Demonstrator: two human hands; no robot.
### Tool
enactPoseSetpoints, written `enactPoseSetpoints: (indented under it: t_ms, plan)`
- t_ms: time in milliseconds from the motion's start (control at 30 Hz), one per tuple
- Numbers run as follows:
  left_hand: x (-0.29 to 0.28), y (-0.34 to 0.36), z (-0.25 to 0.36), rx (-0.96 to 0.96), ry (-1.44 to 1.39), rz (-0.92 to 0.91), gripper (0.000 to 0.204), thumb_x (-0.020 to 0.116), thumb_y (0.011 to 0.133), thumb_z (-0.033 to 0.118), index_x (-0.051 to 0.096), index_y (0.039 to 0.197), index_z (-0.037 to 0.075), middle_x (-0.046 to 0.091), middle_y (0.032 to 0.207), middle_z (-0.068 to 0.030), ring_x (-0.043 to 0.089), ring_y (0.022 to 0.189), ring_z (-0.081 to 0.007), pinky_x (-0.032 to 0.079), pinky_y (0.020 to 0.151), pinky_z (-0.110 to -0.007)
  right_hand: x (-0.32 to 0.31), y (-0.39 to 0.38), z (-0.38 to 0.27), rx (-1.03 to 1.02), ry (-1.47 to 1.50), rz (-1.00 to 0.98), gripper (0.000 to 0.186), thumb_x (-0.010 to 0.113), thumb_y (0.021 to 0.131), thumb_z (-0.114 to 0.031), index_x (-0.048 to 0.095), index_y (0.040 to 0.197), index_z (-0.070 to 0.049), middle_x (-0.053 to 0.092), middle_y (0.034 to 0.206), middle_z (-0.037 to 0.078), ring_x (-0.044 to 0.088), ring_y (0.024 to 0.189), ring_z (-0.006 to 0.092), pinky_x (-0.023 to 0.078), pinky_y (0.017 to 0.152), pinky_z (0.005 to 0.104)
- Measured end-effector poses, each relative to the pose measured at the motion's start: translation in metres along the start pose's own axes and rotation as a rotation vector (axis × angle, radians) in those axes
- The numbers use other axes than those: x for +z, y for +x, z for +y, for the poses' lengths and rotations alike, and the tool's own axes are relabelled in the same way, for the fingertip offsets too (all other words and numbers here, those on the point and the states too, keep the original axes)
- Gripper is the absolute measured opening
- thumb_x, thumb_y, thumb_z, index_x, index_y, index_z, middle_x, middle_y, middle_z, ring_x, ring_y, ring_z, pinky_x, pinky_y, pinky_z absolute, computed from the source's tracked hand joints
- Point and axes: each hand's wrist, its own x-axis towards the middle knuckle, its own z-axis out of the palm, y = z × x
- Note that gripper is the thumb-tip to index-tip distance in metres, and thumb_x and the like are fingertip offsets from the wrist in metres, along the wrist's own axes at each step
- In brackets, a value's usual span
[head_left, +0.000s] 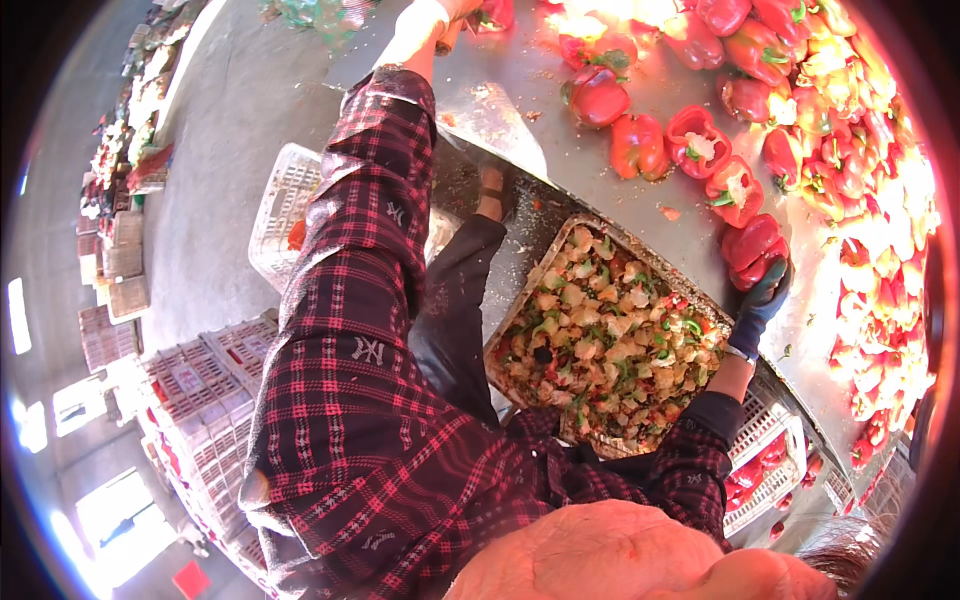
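Observation:
My right hand [767, 296], in a dark blue glove, is at the edge of the metal table [690, 225]. Its fingers curl against a red bell pepper [752, 248] at the near end of a row of peppers. Beside it in that row lies a cut pepper [735, 190] showing its pale core. My left arm, in a plaid sleeve, reaches far forward. My bare left hand [440, 14] is at the top rim, next to another red pepper [492, 14]. Glare and the picture's edge hide most of its fingers, and a small brown object shows beneath it.
A crate [512, 318] of pepper cores and trimmings stands below the table edge. Whole red peppers [850, 150] heap along the right. A white crate [272, 215] sits left of my leg. Stacked crates [205, 400] stand behind left, and a crate of red peppers [790, 440] at lower right.

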Motion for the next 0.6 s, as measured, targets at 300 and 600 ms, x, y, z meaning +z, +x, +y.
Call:
enactPoseSetpoints:
  t_ms: [300,600]
  plan:
    - [-0.02,-0.01,-0.006,-0.014,-0.006,-0.131,0.059,0.052,0.081,0.005,0.035,0.137,0.008,0.059,0.074,-0.0151,0.057,0.059,-0.0313,0.046,0.054,-0.041,0.001,-0.001,-0.001,0.005,0.002,-0.034,0.046,0.043,0.097,-0.038,0.059,0.117,0.001,0.063,0.11,0.015,0.057,0.101,0.0251,0.042,0.091,0.0362]
    - [-0.014,-0.024,0.012,-0.012,-0.038,-0.182,0.054,0.053,0.082,0.007,0.038,0.135,0.008,0.058,0.071,-0.0125,0.055,0.056,-0.0284,0.045,0.051,-0.04,0.001,-0.001,0.001,-0.027,-0.03,0.007,0.046,0.045,0.097,-0.038,0.06,0.113,0.003,0.064,0.105,0.016,0.058,0.096,0.0262,0.043,0.089,0.0363]
